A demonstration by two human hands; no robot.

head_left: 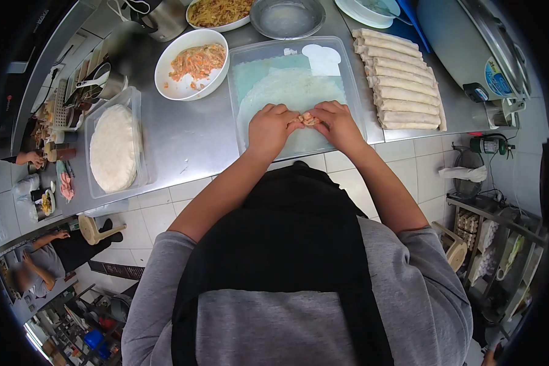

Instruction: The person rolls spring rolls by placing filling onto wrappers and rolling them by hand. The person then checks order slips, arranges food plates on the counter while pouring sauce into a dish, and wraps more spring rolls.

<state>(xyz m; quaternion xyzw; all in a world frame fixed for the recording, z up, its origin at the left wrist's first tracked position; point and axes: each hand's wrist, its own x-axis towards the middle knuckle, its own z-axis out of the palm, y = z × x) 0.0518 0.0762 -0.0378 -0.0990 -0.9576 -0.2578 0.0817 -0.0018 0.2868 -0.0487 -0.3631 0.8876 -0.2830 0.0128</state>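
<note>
A thin, round, whitish wrapper sheet [277,91] lies on a blue-green mat in a clear plastic tray [233,91]. Over its near part, my left hand [269,127] and my right hand [340,125] meet with bent fingers. Between their fingertips is a small lump of orange-and-pale filling [309,118], pinched from both sides. Similar filling [195,64] with orange shreds sits in a white bowl [165,76] beyond my left hand. Stacked wrapper sheets [113,149] rest in a clear container [141,165] to the left.
Rows of rolled wraps [405,85] lie to the right on the steel counter [183,143]. A metal bowl [287,18] with liquid and a plate of yellowish food [219,11] stand at the back. A large lidded cooker [470,49] is far right. Another person [43,259] sits at lower left.
</note>
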